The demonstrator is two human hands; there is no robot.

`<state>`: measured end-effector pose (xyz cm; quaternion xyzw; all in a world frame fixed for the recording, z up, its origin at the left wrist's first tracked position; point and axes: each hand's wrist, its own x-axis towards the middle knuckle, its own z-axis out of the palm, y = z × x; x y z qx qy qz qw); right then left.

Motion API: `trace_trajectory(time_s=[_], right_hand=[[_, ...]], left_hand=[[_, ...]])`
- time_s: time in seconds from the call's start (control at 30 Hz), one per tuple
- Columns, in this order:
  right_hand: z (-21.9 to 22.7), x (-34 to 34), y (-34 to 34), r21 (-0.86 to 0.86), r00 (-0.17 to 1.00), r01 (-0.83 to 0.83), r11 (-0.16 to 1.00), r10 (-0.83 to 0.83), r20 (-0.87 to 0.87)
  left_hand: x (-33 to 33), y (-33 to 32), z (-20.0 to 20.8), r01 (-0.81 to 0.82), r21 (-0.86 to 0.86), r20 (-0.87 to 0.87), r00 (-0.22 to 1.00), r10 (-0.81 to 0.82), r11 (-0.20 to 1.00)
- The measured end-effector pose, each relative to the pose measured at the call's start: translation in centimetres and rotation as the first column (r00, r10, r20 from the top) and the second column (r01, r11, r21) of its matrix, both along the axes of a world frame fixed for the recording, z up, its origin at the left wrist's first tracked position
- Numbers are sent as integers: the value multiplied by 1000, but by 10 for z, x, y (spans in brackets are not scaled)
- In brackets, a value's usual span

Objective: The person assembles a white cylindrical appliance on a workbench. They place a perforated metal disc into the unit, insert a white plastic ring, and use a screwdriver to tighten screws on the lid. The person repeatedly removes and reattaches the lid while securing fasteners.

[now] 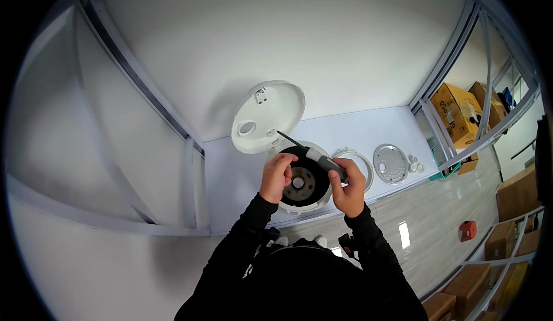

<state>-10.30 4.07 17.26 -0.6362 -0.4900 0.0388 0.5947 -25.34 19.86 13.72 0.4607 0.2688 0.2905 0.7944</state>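
the cooker [303, 197], a round white body with its smooth plastic lid [268, 116] hinged up at the back, stands near the front edge of the white bench [368, 131]. the inner pot is out, baring a dark well with a round metal plate at its middle.

the left hand [277, 176] curls over the left rim, fingers bent in; whether it pinches anything small, i cannot tell. the right hand [347, 187] is closed round the grey handle of a screwdriver [314, 155], its thin dark shaft slanting up-left over the well.

this reads as dismantling work inside the cooker; the tip looks raised, so seating it squarely would call for a steady aim.

to the right lie a white ring [364, 165], a dull, perforated metal disc [390, 163] and small white bits [415, 164].
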Motion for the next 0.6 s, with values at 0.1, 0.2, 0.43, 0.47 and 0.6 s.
trace_trajectory(time_s=[0.1, 0.2, 0.43, 0.47, 0.6], right_hand=[[-1, -7, 7, -17, 999, -11, 1000, 11, 30], [-4, -16, 11, -24, 999, 0, 1000, 1, 49], [-14, -28, 13, -61, 999, 44, 997, -43, 20], [-15, -29, 13, -65, 999, 51, 997, -50, 11], [-16, -36, 15, -75, 997, 71, 995, -73, -29]], left_hand=[[6, -8, 5, -35, 43, -49, 998, 37, 998], [9, -13, 6, -63, 100, -72, 995, 70, 993], [13, -5, -8, -56, 202, -70, 995, 72, 978], [13, -4, -10, -61, 208, -77, 994, 78, 976], [13, -2, -9, -75, 241, -87, 991, 98, 968]])
